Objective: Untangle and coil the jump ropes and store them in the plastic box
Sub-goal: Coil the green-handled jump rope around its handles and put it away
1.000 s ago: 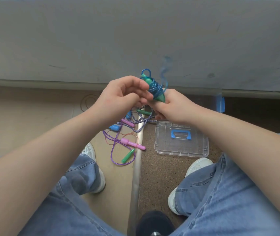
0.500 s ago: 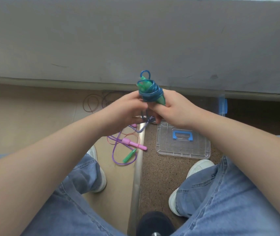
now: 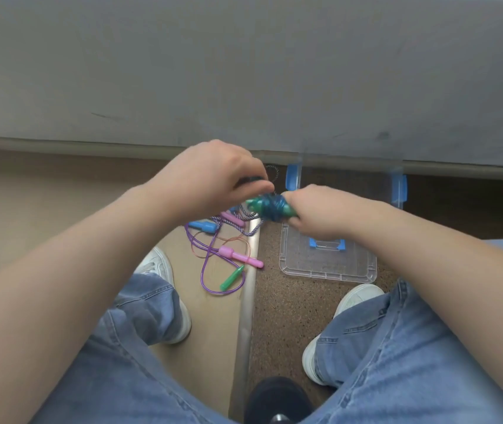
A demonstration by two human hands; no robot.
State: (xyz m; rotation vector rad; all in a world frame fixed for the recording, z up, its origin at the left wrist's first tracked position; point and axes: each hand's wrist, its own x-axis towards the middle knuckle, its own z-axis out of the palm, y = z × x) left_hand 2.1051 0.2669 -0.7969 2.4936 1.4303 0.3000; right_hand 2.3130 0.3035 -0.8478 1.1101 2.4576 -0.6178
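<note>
My right hand (image 3: 320, 212) grips a coiled jump rope (image 3: 270, 209): blue cord wound tightly around green handles, lying roughly level and pointing left. My left hand (image 3: 210, 179) is closed just left of and above the bundle, its fingertips at the handle end; whether it pinches the cord I cannot tell. On the floor below lies a tangle of ropes (image 3: 222, 240): purple cord, a blue-and-white braided cord, pink handles, a blue handle and a green handle. The clear plastic box (image 3: 397, 185) with blue latches stands against the wall behind my right hand. Its lid (image 3: 326, 264) lies flat in front.
A grey wall (image 3: 244, 71) runs across the back. A metal strip (image 3: 247, 301) divides tan flooring on the left from brown carpet on the right. My jeans-clad legs and white shoes (image 3: 167, 301) frame the floor space. A dark object (image 3: 277, 399) sits at the bottom edge.
The wound bundle has tipped from upright to lying sideways and dropped lower. My left hand rose above it. The view shifted so the box behind shows more.
</note>
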